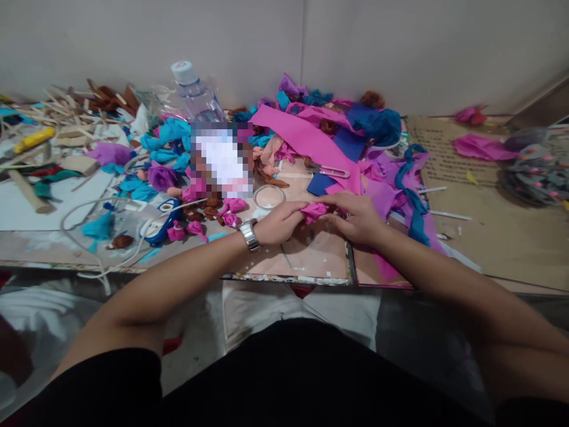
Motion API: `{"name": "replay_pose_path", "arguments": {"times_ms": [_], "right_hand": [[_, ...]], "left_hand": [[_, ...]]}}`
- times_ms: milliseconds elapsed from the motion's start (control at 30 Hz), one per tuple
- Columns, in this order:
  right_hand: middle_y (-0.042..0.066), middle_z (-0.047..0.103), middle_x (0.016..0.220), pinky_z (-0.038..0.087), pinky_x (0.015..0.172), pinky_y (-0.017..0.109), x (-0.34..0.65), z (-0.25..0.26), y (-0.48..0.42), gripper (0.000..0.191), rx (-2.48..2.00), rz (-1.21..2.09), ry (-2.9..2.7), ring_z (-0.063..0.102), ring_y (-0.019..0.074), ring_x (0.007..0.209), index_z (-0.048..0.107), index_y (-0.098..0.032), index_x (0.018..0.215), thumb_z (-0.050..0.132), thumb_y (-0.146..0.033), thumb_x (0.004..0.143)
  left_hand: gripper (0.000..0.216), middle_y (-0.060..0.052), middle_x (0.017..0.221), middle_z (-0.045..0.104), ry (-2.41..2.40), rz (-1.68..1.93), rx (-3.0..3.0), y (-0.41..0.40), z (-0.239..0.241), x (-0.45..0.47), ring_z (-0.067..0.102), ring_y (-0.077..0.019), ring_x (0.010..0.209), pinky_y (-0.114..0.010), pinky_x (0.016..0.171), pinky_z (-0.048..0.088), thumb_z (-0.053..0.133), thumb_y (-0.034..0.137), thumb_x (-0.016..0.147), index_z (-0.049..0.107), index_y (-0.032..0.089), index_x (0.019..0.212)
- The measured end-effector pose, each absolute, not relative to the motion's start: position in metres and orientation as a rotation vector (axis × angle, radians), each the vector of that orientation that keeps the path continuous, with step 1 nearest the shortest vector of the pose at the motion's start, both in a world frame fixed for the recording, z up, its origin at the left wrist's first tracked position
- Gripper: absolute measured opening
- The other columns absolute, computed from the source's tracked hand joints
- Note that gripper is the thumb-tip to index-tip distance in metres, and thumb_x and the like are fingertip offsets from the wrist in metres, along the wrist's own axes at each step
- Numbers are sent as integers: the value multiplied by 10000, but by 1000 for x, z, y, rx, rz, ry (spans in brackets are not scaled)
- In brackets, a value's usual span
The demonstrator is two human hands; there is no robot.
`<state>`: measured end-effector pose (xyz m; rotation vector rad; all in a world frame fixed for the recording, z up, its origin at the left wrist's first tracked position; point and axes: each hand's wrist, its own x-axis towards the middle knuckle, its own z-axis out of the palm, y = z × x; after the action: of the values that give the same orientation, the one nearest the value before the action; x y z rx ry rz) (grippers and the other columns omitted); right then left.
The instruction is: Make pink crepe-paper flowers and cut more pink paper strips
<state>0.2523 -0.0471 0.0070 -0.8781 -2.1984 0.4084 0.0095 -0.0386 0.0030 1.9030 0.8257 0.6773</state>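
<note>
Between my two hands is a small crumpled piece of pink crepe paper (315, 211), shaped somewhat like a rosette. My left hand (281, 223), with a metal watch on its wrist, pinches it from the left. From the right, my right hand (355, 214) closes its fingers on the same piece. Just beyond the hands lie a clear ring of tape (269, 197) and a box cutter (329, 171), the cutter resting on a long pink crepe paper strip (306, 137). Several small pink twisted paper pieces (232, 209) sit left of my left hand.
A clear plastic bottle (198, 98) stands at the back. On the left are wooden sticks (66, 112), a yellow-handled tool (34, 140), and a blue power strip (160, 224) with a white cable. Brown cardboard (480, 237) covers the right side. A wall (377, 53) rises behind.
</note>
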Motion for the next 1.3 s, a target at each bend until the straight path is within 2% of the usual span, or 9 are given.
{"name": "replay_pose_path", "arguments": {"times_ms": [133,233,367,500,667,833,1000,1200,1300], "right_hand": [[80,835,1017,578,805,373,252,9,-48,359,-898,448,-2149,744,221,814,774,-243,1261,712,-458,980],[86,831,1106,580,736,337,250,11,-49,372,-974,512,-2063,747,215,825,774,-228,1260,728,-447,963],[84,827,1109,585,738,321,247,11,-50,386,-1056,615,-1957,756,226,893,773,-213,1252,756,-447,946],[74,827,1083,584,740,316,246,10,-51,377,-1063,663,-1896,759,231,920,775,-207,1239,769,-434,938],[73,823,1114,589,763,322,245,9,-50,358,-1051,712,-1860,760,231,941,778,-204,1227,782,-397,926],[75,813,1147,607,873,358,244,5,-49,357,-1007,821,-1770,760,244,1036,769,-213,1227,786,-400,924],[78,809,1152,614,905,392,244,5,-49,346,-1012,850,-1754,758,251,1032,770,-217,1215,785,-409,927],[72,811,1131,607,887,385,244,5,-48,334,-1020,868,-1735,758,251,1020,775,-218,1197,798,-397,915],[75,809,1142,603,879,388,243,4,-49,355,-1028,874,-1748,755,254,1019,771,-220,1217,799,-406,915]], "left_hand": [[277,-34,786,694,732,661,1639,-36,0,11,648,-164,697,-283,660,508,511,383,1005,646,179,876],[193,-18,867,701,708,810,1495,-34,-4,13,663,-142,727,-260,689,526,648,367,950,609,192,1022],[426,-24,972,717,647,916,1472,-33,-7,13,684,-134,763,-232,674,527,752,409,927,506,221,1218],[390,-27,926,697,612,1038,1528,-33,-7,14,658,-110,767,-212,694,520,716,504,971,540,197,1135],[374,-1,806,690,640,1090,1529,-32,-6,15,666,-106,681,-215,649,543,761,492,945,570,188,1051],[355,-39,841,745,687,1135,1561,-30,-5,12,710,-124,720,-232,682,567,797,480,914,683,163,1025],[369,-81,879,792,796,1169,1604,-30,-3,12,726,-143,762,-248,718,576,846,498,847,772,147,928],[413,-95,934,810,863,1093,1608,-36,1,15,745,-162,784,-257,703,591,935,432,734,778,134,973],[385,-87,896,802,906,1127,1652,-37,2,15,725,-146,758,-241,682,572,948,417,725,777,134,923]]}}
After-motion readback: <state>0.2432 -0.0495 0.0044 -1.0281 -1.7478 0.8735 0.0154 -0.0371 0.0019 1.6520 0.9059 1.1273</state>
